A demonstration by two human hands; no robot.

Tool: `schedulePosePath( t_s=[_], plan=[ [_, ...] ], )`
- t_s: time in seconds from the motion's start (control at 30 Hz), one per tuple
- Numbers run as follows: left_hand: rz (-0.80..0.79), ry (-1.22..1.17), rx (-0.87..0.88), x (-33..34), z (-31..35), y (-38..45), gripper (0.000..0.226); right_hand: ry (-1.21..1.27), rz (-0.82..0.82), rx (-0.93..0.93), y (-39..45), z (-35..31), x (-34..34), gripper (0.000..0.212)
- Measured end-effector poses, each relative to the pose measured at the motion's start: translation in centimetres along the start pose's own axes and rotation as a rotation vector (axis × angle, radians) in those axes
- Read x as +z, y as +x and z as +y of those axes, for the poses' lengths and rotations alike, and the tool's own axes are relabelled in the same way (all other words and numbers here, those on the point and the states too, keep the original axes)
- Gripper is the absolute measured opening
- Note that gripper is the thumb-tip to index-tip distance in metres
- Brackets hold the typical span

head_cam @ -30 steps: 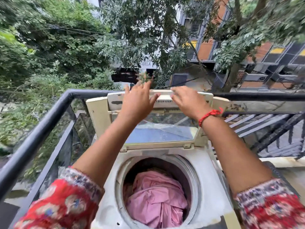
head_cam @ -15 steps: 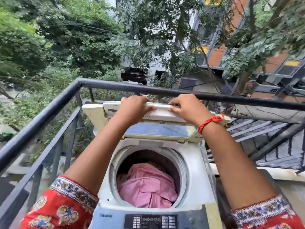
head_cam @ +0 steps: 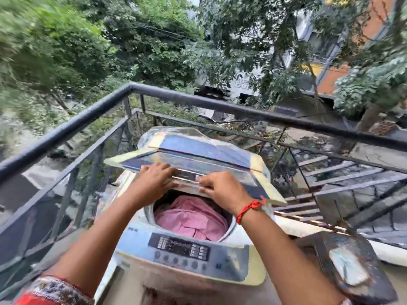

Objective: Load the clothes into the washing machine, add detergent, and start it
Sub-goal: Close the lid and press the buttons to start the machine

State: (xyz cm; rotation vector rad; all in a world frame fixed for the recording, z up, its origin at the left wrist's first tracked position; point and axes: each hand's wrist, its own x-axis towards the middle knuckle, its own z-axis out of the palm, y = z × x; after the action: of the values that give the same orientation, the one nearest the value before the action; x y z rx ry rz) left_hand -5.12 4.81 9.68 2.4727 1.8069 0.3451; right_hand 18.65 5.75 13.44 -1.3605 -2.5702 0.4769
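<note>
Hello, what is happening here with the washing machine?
A person has both hands on the folding lid of a top-loading washing machine on a balcony. The left hand and right hand hold the lid's front edge, partly lowered over the drum. Pink clothes are already inside. The lid is not yet shut.

I'm looking at an outdoor balcony, daylight, no direct sun. Black metal railing (head_cam: 198, 102) wraps the left & far sides, w/ thin bars below it. Dense green trees (head_cam: 88, 47) fill the bkgd beyond. Orange-and-grey building (head_cam: 334, 71) shows thru leaves at upper right. Slatted metal grating (head_cam: 343, 179) at right. Whole view is motion-blurred.
</note>
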Motion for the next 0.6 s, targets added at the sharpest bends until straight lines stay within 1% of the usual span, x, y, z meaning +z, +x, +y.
schedulePosePath(
  t_s=[0.07,0.17,0.2,0.3,0.33,0.43,0.47,0.53,0.6],
  plan=[
    [-0.035,-0.013,-0.042,1.5,0.4,-2.2,0.048,0.002,-0.002,-0.024,-1.6,-0.3,2.3,0.023],
    [-0.13,0.0,-0.084,3.2,1.1,-4.4,0.064,-0.011,-0.008,-0.04,-3.4,-0.6,5.5,0.018],
    [-0.146,-0.015,-0.093,3.6,1.3,-4.9,0.063,-0.009,-0.002,-0.039,-3.8,-0.5,6.5,0.018],
    [-0.181,0.006,-0.095,5.2,1.4,-6.1,0.04,-0.019,0.021,-0.035,-4.8,-0.5,9.0,0.018],
    [-0.187,0.022,-0.083,5.9,1.5,-6.5,0.038,-0.03,0.023,-0.044,-5.1,-0.3,10.1,0.018],
    [-0.22,0.013,-0.083,7.4,1.5,-7.5,0.04,-0.035,-0.009,-0.028,-5.4,0.2,12.8,0.03],
    [-0.238,0.007,-0.079,7.7,1.4,-7.6,0.039,-0.028,-0.027,-0.024,-5.4,0.4,13.2,0.03],
    [-0.284,-0.003,-0.066,8.2,1.1,-7.8,0.037,-0.009,-0.078,-0.006,-5.5,0.4,13.1,0.021],
    [-0.346,-0.019,-0.067,8.4,0.8,-7.8,0.035,0.041,-0.123,0.019,-5.4,0.4,13.2,0.02]
  ],
)
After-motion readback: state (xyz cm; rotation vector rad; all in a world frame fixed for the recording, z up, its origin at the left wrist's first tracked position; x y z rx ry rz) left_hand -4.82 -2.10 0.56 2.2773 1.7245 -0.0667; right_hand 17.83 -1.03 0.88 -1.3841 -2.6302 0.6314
